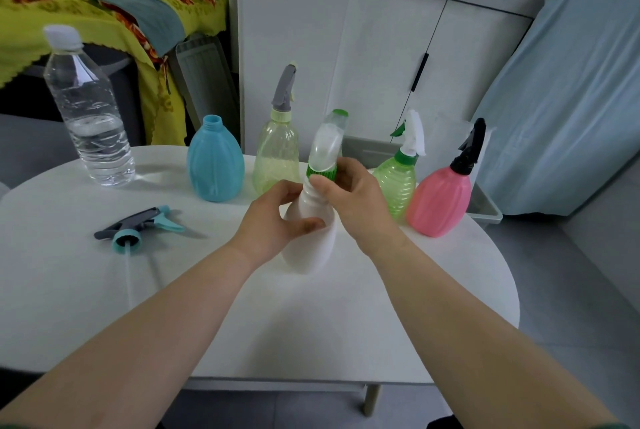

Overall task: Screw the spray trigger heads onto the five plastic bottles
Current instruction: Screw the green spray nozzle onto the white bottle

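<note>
While the right hand's fingers (320, 183) are pinching the green ribbed collar (322, 172) of a translucent spray head (327, 141), the left hand (277, 221) is wrapping its fingers around the white bottle (308, 248), thumb pressing on the front. This bottle is leaning slightly, its base resting on the white bench (311, 318), with the head sitting on its neck. Behind the right hand (353, 200) are standing a yellowish bottle (277, 158) with a grey head, a green bottle (398, 183) with a white head and a pink bottle (440, 203) with a black head. To the left, the blue bottle (214, 165) is standing uncapped, and its grey-and-teal trigger head (138, 226) is lying nearby beside a clear water bottle (90, 117).
</note>
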